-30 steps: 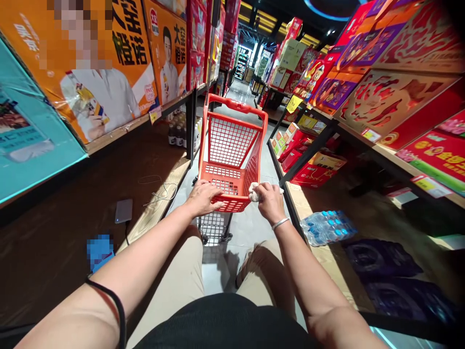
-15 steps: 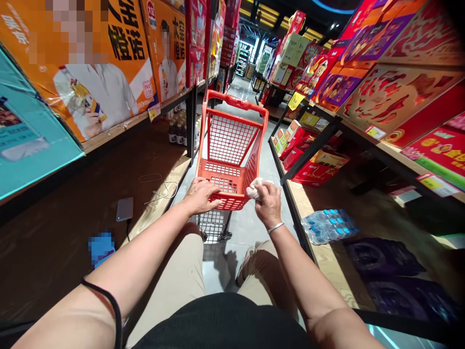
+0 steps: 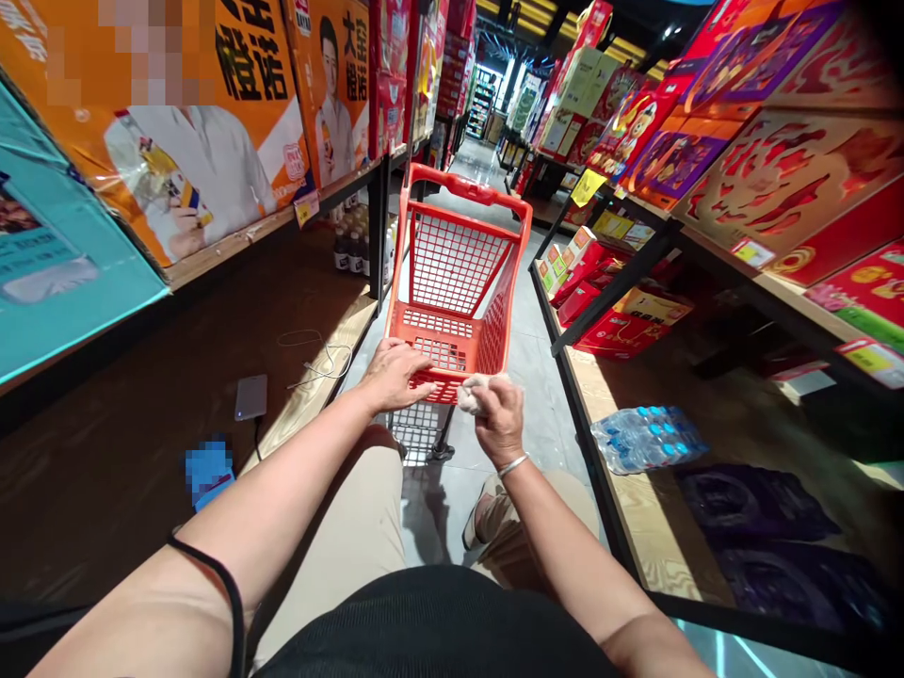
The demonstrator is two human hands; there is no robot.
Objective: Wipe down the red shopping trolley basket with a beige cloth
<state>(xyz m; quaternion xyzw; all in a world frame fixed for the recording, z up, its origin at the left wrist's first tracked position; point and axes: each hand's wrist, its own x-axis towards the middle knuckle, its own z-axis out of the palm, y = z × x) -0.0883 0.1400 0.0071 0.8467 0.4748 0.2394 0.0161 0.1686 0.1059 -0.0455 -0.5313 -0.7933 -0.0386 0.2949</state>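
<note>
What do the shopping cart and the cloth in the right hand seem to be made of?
Shopping cart: probably smooth, slightly glossy red plastic, judging by its moulded grid and rounded rim.
Cloth: likely soft matte fabric; it bunches in the right hand.

Red cart (image 3: 450,282) stands upright in the aisle, beside crumpled cloth (image 3: 480,393).

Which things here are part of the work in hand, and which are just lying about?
In the work:
- red cart, left hand on its near edge
- pale cloth, in the right hand

Lying about:
- flat device
- blue item, too blurred to name
- clear bottle pack
- purple packs
</note>
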